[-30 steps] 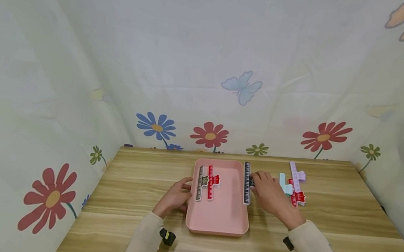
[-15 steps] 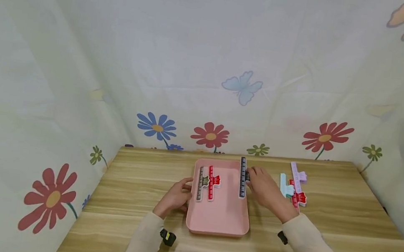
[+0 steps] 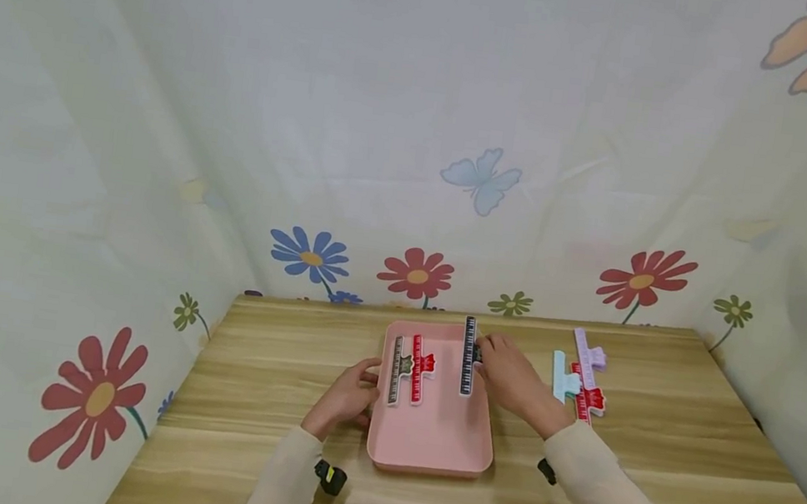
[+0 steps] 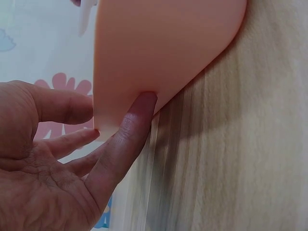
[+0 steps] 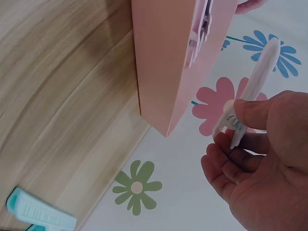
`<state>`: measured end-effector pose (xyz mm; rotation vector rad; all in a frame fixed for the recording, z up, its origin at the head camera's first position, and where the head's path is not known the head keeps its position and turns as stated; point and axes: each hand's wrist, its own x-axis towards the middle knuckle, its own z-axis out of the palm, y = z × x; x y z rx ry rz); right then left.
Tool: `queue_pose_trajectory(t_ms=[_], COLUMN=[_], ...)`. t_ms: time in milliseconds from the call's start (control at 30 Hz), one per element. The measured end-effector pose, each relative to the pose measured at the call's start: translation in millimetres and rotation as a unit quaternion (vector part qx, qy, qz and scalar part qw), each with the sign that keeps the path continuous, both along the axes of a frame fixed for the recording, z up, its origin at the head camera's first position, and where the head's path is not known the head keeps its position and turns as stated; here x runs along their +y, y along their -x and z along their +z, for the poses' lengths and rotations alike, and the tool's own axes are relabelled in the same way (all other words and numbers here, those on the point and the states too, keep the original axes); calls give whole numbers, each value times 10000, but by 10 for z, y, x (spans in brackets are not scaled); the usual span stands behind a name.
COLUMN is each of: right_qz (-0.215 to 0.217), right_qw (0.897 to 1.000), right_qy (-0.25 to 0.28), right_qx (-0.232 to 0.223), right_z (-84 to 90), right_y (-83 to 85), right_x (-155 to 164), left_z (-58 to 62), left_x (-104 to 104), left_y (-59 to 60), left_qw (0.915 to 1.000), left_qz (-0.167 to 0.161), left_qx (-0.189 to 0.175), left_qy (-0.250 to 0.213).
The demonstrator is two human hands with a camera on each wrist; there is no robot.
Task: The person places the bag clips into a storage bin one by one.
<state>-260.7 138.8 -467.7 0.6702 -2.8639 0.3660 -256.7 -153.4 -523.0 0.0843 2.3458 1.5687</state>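
My right hand (image 3: 512, 376) pinches the handle of a black clip (image 3: 469, 357) with a piano-key pattern, holding it above the right part of a pink tray (image 3: 428, 448). In the right wrist view the clip (image 5: 262, 72) shows its pale edge, with thumb and fingers on its handle. Beside the tray's left wall rests my left hand (image 3: 346, 396). The left wrist view shows its extended fingers (image 4: 122, 149) touching the outer wall (image 4: 163, 53). A dark grey-brown clip (image 3: 396, 373) and a red clip (image 3: 416, 375) lie side by side in the tray's left half.
Right of the tray, a mint clip (image 3: 559, 376), a lilac clip (image 3: 582, 358) and another red clip (image 3: 584, 404) lie close together on the wooden table (image 3: 278, 346). A flower-printed curtain (image 3: 355, 154) hangs behind the table.
My right hand has carried the black clip leftward from the tray's right rim to over its inside. The left hand stays at the tray's left wall. The view has shifted slightly.
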Motion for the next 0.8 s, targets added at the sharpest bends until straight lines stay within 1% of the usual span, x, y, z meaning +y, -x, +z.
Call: queue_pose_trajectory(t_ms=[167, 267, 367, 800], right_qz=[-4, -3, -45, 51], right_qw=[10000, 9997, 9988, 9966], right_qy=[-98, -202, -361, -443], right_qx=[-16, -128, -342, -692], right_z=[-19, -17, -12, -61], right_y=[72, 124, 180, 311], right_x=[-65, -125, -200, -350], left_z=[-33, -26, -5, -9], left_x=[-4, -10, -19, -10], left_y=[32, 35, 28, 28], left_qw=[10000, 10000, 10000, 10000], left_qz=[-3, 21, 30, 4], left_qx=[-6, -19, -40, -90], left_qy=[23, 31, 20, 39])
